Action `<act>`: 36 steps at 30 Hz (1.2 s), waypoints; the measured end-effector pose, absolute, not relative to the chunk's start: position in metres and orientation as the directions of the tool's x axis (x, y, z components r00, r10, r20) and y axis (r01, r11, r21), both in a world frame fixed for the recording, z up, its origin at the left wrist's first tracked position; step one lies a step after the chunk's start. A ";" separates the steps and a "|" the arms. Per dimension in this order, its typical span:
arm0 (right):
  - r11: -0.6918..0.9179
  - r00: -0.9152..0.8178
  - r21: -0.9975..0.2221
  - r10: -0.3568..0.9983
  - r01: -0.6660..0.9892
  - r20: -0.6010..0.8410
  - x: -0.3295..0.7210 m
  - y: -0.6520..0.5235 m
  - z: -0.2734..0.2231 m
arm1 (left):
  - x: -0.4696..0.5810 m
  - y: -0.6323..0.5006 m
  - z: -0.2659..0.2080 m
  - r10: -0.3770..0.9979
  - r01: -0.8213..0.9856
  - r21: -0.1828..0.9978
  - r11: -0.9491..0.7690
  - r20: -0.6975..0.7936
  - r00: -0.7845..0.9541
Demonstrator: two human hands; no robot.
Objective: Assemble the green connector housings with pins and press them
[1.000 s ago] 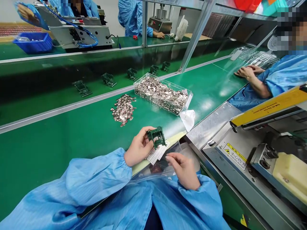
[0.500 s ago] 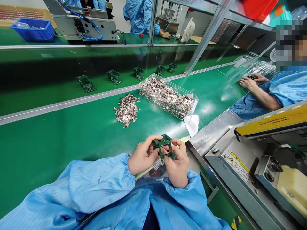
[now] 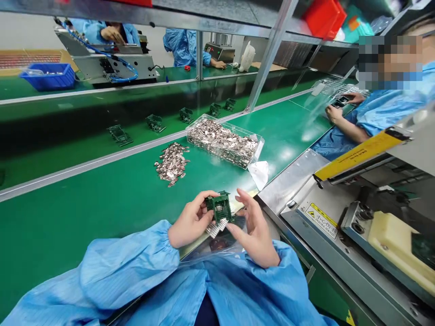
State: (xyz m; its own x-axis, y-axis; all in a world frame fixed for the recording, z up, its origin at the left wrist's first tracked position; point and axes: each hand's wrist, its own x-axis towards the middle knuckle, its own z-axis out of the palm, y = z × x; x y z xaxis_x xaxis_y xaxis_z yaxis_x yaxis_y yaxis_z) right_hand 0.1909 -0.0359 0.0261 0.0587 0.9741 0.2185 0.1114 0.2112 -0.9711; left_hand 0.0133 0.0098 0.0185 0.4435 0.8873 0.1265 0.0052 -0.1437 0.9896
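Observation:
A small green openwork frame [image 3: 222, 206] is pinched at its left side between the thumb and fingers of my left hand [image 3: 190, 219]. On its right, my right hand [image 3: 256, 231] has its fingers spread and thumb apart. That thumb's tip is close to the frame's lower corner; whether it touches I cannot tell. Just below the frame lies a light silvery ribbed piece [image 3: 217, 227], partly covered. Beyond my hands, small flat metal pieces form a loose pile [image 3: 171, 163] on the green table [image 3: 102, 203]. A clear plastic box [image 3: 260, 149] full of similar pieces stands to its right.
Several green frames [image 3: 154, 123] stand in a row past the metal rail [image 3: 136, 154]. A white scrap [image 3: 258, 174] lies by the box. At my right is a press-like machine [image 3: 319, 217] with a warning label. A co-worker's hands [image 3: 335, 113] hold a dark part farther right.
My right hand has let go of the green frame and spread its fingers. My left hand keeps hold of it. The view has shifted, so the scene sits lower and more to the left.

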 end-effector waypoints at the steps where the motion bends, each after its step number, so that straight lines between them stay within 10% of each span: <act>1: 0.259 -0.008 -0.951 0.965 0.168 0.262 0.199 -0.042 0.034 | 0.015 0.008 0.027 0.867 0.017 0.988 -0.153 0.126 0.483; 6: 0.410 -0.074 -0.871 0.911 0.269 0.406 0.247 -0.090 0.069 | 0.046 0.005 0.076 0.597 0.034 0.951 -0.309 0.166 0.785; 10: 0.360 0.314 -0.873 0.830 0.329 0.461 0.310 -0.154 0.072 | 0.120 0.021 0.103 0.334 -0.076 0.920 -0.385 0.216 0.917; 13: 0.367 0.774 -0.841 0.358 0.398 0.523 0.361 -0.208 0.066 | 0.205 0.017 0.116 0.247 -0.195 0.818 -0.542 0.377 0.893; 17: 0.249 0.888 -0.857 -0.031 0.452 0.459 0.410 -0.251 0.065 | 0.316 -0.005 0.125 0.149 -0.250 0.702 -0.667 0.454 0.878; 23: 0.144 0.827 -0.841 0.159 0.521 0.539 0.451 -0.242 0.083 | 0.380 -0.014 0.135 0.233 -0.089 0.842 -0.532 0.246 0.941; 31: -0.193 0.519 -0.675 0.792 0.713 0.321 0.497 -0.184 0.116 | 0.238 0.045 0.113 0.334 -0.032 0.962 -0.273 0.126 0.934; 36: -0.272 0.528 -0.595 0.792 0.756 0.308 0.491 -0.178 0.104 | 0.183 0.054 0.049 0.386 0.149 0.972 -0.183 -0.069 0.920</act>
